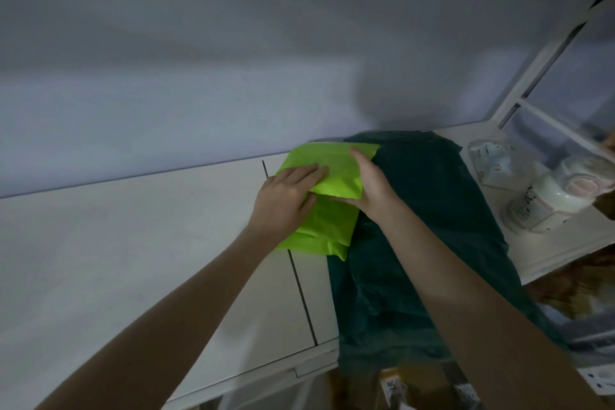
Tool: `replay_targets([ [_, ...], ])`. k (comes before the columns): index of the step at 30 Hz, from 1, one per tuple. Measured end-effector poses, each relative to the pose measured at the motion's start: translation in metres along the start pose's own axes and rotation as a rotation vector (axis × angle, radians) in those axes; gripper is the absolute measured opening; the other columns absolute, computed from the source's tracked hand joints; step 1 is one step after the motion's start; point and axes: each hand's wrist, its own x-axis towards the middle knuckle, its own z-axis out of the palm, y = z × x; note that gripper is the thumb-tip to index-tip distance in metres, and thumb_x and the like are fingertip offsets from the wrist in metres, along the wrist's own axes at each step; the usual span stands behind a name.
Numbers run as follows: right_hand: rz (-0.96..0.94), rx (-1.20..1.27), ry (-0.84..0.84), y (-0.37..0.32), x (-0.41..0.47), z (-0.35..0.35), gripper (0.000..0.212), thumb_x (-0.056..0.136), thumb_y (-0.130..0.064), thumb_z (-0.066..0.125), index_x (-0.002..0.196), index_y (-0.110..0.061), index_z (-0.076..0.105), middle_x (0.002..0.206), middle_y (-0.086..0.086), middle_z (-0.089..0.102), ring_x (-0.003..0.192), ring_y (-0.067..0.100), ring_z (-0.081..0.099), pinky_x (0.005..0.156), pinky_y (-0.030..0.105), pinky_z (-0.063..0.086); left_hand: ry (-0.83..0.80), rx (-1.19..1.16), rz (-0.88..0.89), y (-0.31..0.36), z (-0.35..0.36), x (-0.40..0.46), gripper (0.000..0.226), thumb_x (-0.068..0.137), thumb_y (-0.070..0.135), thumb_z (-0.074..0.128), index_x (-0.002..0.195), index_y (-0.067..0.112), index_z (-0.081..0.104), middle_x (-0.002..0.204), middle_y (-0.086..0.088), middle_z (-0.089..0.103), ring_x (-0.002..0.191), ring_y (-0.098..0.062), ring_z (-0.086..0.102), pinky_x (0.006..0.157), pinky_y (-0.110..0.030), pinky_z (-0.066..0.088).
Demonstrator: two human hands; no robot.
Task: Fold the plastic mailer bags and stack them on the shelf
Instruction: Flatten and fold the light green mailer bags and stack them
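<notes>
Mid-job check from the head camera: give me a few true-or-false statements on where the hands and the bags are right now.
1. Both hands are on the lime green mailer bag. True: the left hand presses on it and the right hand holds its right edge.
2. The green bag lies partly over a dark teal bag. True.
3. The dark teal bag is folded into a small square. False: it lies spread out, hanging over the front edge of the white surface.
4. The left hand is lifted off the bag. False: its fingers lie flat on it.
</notes>
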Motion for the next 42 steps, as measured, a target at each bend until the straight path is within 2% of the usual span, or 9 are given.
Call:
replay_targets([
  [5,-0.191,-0.121,0.071,0.001,-0.012,0.013,0.037,0.082,-0.002,0.063,0.119,-0.004,0.059,0.108,0.015,0.066,0.091,0.029,0.065,0.078,0.04,0.055,-0.022,0.036,0.064,-0.007,-0.022,-0.022,0.055,0.088,0.054,0.036,0.137,0.03,0.046,0.142,0.005,0.045,0.126,-0.019,0.045,0.101,-0.038,0.032],
  [10,-0.234,-0.189,-0.013,0.008,-0.04,0.044,0.037,0.08,-0.006,0.069,0.116,-0.01,0.062,0.108,0.008,0.068,0.094,0.023,0.066,0.084,0.039,0.053,0.225,-0.25,-0.26,-0.027,-0.064,-0.042,0.055,0.089,0.051,0.039,0.133,0.018,0.045,0.136,-0.003,0.042,0.126,-0.017,0.043,0.098,-0.033,0.034],
  [15,-0.219,-0.152,-0.184,0.022,-0.07,0.091,0.024,0.08,0.002,0.065,0.098,-0.015,0.065,0.09,-0.001,0.072,0.08,0.014,0.069,0.073,0.03,0.057,0.189,-0.93,-0.82,-0.064,-0.118,-0.056,0.038,0.096,0.048,0.039,0.119,0.021,0.053,0.122,-0.003,0.058,0.1,-0.015,0.056,0.084,-0.026,0.043],
  [19,-0.186,-0.182,-0.292,0.036,-0.087,0.131,0.025,0.078,0.007,0.064,0.096,-0.01,0.066,0.086,0.001,0.073,0.078,0.016,0.069,0.078,0.032,0.056,0.156,-1.248,-0.779,-0.099,-0.165,-0.075,0.058,0.084,0.059,0.045,0.122,0.018,0.06,0.116,-0.004,0.067,0.107,-0.019,0.063,0.091,-0.033,0.048],
  [22,-0.145,-0.224,-0.351,0.055,-0.091,0.152,0.026,0.077,0.009,0.063,0.096,-0.008,0.068,0.083,0.001,0.074,0.076,0.016,0.07,0.076,0.032,0.056,0.289,-1.161,-0.677,-0.115,-0.187,-0.098,0.032,0.089,0.015,0.06,0.119,0.021,0.053,0.1,0.0,0.066,0.086,-0.011,0.066,0.071,-0.025,0.052],
  [28,-0.044,-0.432,-0.207,0.131,-0.09,0.18,0.037,0.075,0.007,0.067,0.11,-0.003,0.063,0.104,0.016,0.07,0.077,0.021,0.067,0.083,0.037,0.053,0.245,-0.94,-0.769,-0.158,-0.167,-0.173,0.078,0.081,-0.014,0.057,0.143,0.022,0.028,0.112,-0.001,0.059,0.104,-0.025,0.06,0.071,-0.027,0.057],
  [30,-0.07,-0.556,-0.114,0.162,-0.09,0.186,0.046,0.072,0.001,0.074,0.112,-0.011,0.055,0.112,0.015,0.066,0.091,0.024,0.064,0.086,0.038,0.053,0.182,-0.81,-0.873,-0.167,-0.154,-0.196,0.089,0.082,-0.013,0.057,0.149,0.025,0.011,0.122,-0.005,0.052,0.098,-0.026,0.059,0.069,-0.023,0.055],
  [33,-0.153,-0.783,-0.049,0.193,-0.095,0.19,0.059,0.073,-0.012,0.076,0.122,-0.014,0.043,0.113,0.006,0.062,0.102,0.022,0.06,0.078,0.025,0.045,0.058,-0.589,-0.954,-0.178,-0.138,-0.223,0.093,0.084,0.0,0.063,0.15,0.013,-0.002,0.145,-0.013,0.03,0.125,-0.028,0.043,0.099,-0.038,0.044],
  [42,-0.746,-1.224,0.104,0.224,-0.107,0.206,0.061,0.078,-0.013,0.065,0.134,0.0,0.043,0.127,0.022,0.045,0.119,0.038,0.041,0.101,0.042,0.039,-0.103,0.015,-0.638,-0.147,-0.129,-0.243,0.052,0.095,0.019,0.043,0.144,0.008,0.031,0.152,-0.013,0.026,0.139,-0.03,0.027,0.114,-0.04,0.022],
])
